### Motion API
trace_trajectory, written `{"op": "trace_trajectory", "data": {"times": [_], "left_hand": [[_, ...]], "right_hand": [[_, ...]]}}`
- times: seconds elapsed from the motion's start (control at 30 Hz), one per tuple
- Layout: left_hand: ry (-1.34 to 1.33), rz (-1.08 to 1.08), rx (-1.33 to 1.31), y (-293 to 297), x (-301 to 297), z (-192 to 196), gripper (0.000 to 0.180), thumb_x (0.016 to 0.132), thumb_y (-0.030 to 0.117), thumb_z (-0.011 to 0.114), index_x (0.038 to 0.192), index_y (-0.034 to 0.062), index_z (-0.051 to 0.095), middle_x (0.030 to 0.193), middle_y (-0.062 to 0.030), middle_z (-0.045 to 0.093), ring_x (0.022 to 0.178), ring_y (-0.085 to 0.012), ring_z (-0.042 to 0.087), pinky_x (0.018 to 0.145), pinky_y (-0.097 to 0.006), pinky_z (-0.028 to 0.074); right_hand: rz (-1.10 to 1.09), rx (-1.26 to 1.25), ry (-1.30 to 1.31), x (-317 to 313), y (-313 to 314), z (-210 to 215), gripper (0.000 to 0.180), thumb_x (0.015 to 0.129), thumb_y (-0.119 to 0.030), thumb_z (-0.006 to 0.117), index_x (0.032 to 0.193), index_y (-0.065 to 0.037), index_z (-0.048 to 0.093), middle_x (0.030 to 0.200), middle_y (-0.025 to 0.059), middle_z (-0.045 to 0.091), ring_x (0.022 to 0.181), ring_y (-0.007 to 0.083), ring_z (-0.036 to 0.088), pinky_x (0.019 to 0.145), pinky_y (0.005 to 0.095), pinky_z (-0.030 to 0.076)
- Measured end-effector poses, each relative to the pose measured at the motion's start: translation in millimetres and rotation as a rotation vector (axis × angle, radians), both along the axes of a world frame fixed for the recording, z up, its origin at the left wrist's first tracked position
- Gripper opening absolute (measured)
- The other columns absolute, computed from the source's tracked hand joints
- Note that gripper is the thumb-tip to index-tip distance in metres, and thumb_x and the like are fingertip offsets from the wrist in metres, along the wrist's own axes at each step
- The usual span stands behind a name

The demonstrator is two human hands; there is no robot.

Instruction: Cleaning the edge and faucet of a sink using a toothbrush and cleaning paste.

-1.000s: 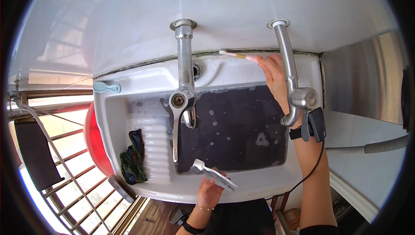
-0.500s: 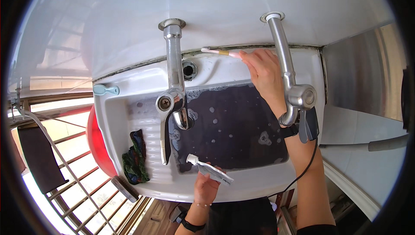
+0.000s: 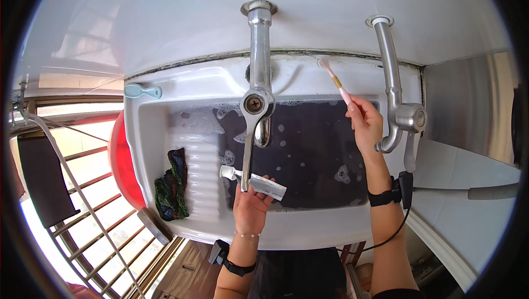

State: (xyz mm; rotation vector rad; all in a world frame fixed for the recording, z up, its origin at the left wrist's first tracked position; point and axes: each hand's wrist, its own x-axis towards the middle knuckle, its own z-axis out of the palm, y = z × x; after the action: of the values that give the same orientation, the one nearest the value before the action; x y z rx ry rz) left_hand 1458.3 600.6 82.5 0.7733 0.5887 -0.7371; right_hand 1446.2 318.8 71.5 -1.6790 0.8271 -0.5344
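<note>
My right hand [image 3: 365, 126] is closed round the pink handle of a slim brush [image 3: 344, 94] with a gold band. Its pale head points up and left, over the sink's back ledge. Lower down, my left hand [image 3: 250, 211] holds a flattened silver-white squeeze tube [image 3: 269, 188] with a white cap [image 3: 227, 172] pointing left. Part of the tube is behind the lever of the middle tap [image 3: 257, 87]. Beneath both hands is a white sink [image 3: 308, 233] holding dark water [image 3: 308, 172] with patches of foam.
The right tap [image 3: 392, 79] stands beside my right forearm. A dark patterned cloth [image 3: 172, 189] lies on the ribbed washboard slope at left. A pale blue scrub brush [image 3: 142, 91] rests on the back-left ledge. A red basin [image 3: 122, 161] and window bars [image 3: 93, 200] are beyond the left rim.
My right hand has drawn back from the rear ledge, and the brush has turned from lying leftward to pointing up-left. My left hand and the tube have risen toward the middle tap's lever.
</note>
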Motion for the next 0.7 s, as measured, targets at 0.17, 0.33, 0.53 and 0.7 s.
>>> {"op": "trace_trajectory", "data": {"times": [0.17, 0.33, 0.53, 0.7], "left_hand": [[-0.028, 0.041, 0.012, 6.9, 10.8, -1.9, 0.031, 0.088, 0.018, 0.047, 0.116, 0.0101, 0.039, 0.113, -0.0165, 0.051, 0.108, -0.0330, 0.050, 0.087, -0.046, 0.043], [-0.020, 0.043, 0.003, 18.0, 11.1, -6.9, 0.031, 0.087, 0.018, 0.047, 0.115, 0.0094, 0.039, 0.113, -0.0160, 0.051, 0.108, -0.0325, 0.050, 0.087, -0.047, 0.043], [-0.043, 0.026, 0.084, 37.9, 13.0, -6.2, 0.037, 0.088, 0.030, 0.047, 0.113, 0.0025, 0.044, 0.115, -0.0141, 0.049, 0.112, -0.0300, 0.046, 0.092, -0.045, 0.040], [-0.028, 0.022, 0.094, 41.2, 7.1, -8.9, 0.038, 0.088, 0.031, 0.047, 0.113, 0.0016, 0.044, 0.115, -0.0145, 0.049, 0.111, -0.0303, 0.047, 0.091, -0.045, 0.041]], "right_hand": [[0.211, 0.794, 0.030, -19.2, 32.1, 29.8, 0.034, 0.093, -0.027, 0.044, 0.108, 0.002, 0.055, 0.057, 0.0005, 0.045, 0.040, 0.0027, 0.031, 0.035, 0.0164, 0.022], [0.294, 0.707, 0.145, -26.3, 37.5, 26.1, 0.030, 0.092, -0.024, 0.046, 0.106, -0.001, 0.058, 0.057, 0.0011, 0.050, 0.042, 0.0027, 0.036, 0.038, 0.0166, 0.027], [0.438, -0.541, 0.427, -67.2, 59.9, -46.0, 0.021, 0.081, -0.007, 0.054, 0.102, -0.007, 0.059, 0.071, 0.0080, 0.059, 0.059, 0.0222, 0.058, 0.053, 0.0335, 0.046], [0.772, -0.367, 0.536, -77.6, 115.1, -52.5, 0.032, 0.078, -0.002, 0.054, 0.108, -0.014, 0.055, 0.079, 0.0092, 0.053, 0.070, 0.0286, 0.058, 0.059, 0.0386, 0.048]]}}
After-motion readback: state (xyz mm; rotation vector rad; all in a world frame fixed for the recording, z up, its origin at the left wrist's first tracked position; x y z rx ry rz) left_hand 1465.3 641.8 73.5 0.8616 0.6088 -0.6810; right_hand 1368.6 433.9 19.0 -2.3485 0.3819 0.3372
